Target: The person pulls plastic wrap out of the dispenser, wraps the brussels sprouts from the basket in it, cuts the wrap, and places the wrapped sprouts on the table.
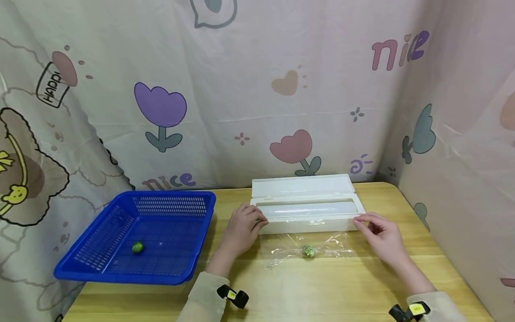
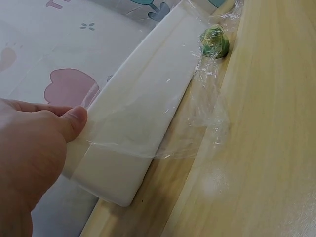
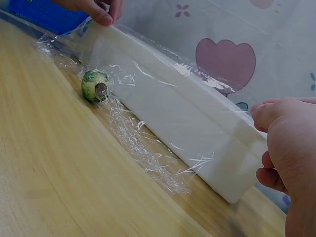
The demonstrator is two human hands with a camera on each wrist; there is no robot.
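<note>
A white cling film dispenser box (image 1: 310,225) lies on the table with its lid (image 1: 301,185) raised and a roll (image 1: 307,209) inside. Clear cling film (image 3: 148,153) hangs over the box's front onto the tabletop. Bundled in its loose end is a Brussels sprout (image 3: 94,87), its cut stem end showing in the right wrist view. At the box's left end my left hand (image 1: 241,230) pinches the film's edge between thumb and fingers. My right hand (image 1: 382,237) pinches the film at the opposite end, its other fingers curled.
To the left stands a blue plastic basket (image 1: 195,264) with another Brussels sprout (image 1: 137,247) in it. The wooden table (image 1: 314,295) reaches back to a printed cloth (image 1: 225,89), which also hangs along both sides.
</note>
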